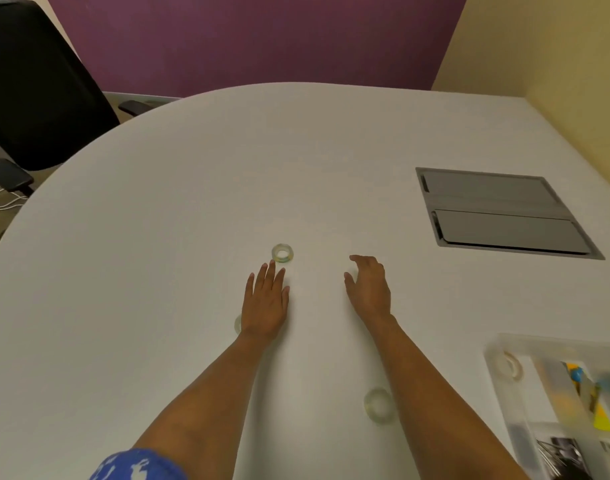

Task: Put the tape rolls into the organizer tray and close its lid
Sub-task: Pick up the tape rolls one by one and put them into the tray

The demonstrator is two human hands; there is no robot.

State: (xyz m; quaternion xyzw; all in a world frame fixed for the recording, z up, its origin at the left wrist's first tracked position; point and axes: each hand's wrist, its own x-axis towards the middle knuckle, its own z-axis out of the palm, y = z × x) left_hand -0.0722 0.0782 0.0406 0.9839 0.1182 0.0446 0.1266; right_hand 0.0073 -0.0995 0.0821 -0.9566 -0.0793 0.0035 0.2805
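**Tape rolls all over the table, tray off to the side**

We've got three rolls loose on the white table (158,202) and both hands empty. The left hand (266,303) lies flat with fingers spread, tips just short of the far tape roll (282,253). The right hand (368,289) hovers loosely curled, holding nothing. A second roll (237,323) peeks out from under the left wrist, and a clear roll (379,405) sits beside the right forearm. The organizer tray (497,344) is at the lower right with what looks like one roll (512,366) already inside (blurry there, so can't swear to it).

We'd guess these are light, stiff little rings, a bit slick on the outside. Easiest hold is probably thumb in the hole, finger on the rim, or a pinch across the outer edge.
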